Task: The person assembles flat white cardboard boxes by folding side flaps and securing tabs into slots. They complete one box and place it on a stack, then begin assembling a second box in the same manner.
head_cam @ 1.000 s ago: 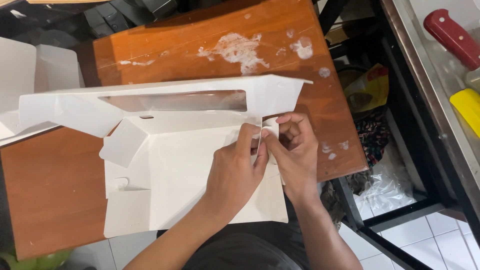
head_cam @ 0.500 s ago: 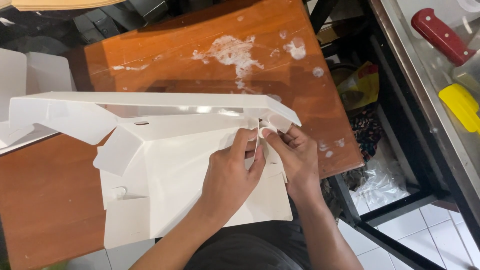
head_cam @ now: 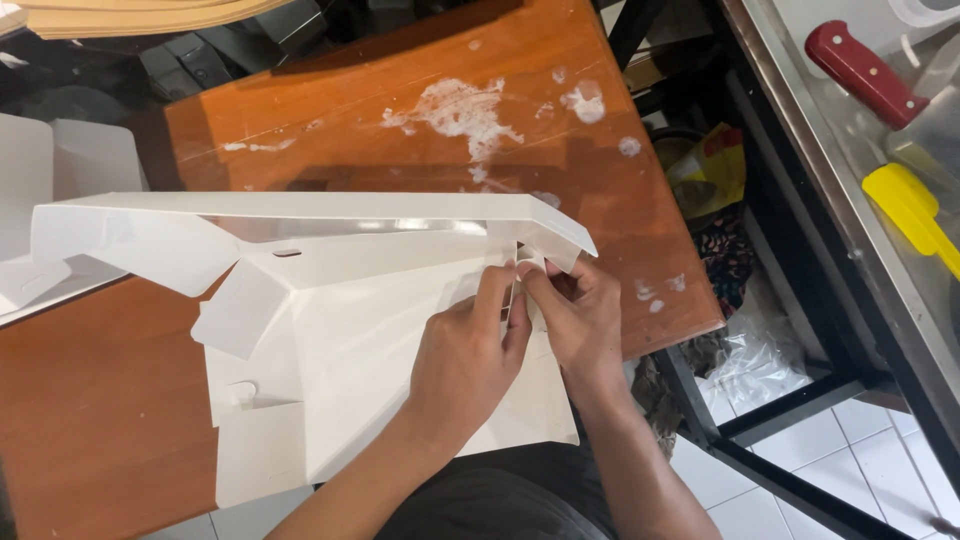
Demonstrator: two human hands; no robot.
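Both hands meet at centre frame, left hand (head_cam: pixel 465 365) and right hand (head_cam: pixel 580 320) each with grip pinched tight on a small tab of the white cardboard box blank (head_cam: pixel 330 340) spread over the brown worktop (head_cam: pixel 90 400), fingertips hiding the tab's edge.

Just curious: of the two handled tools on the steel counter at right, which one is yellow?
The nearer, lower one; the tool above it has a dark red handle.
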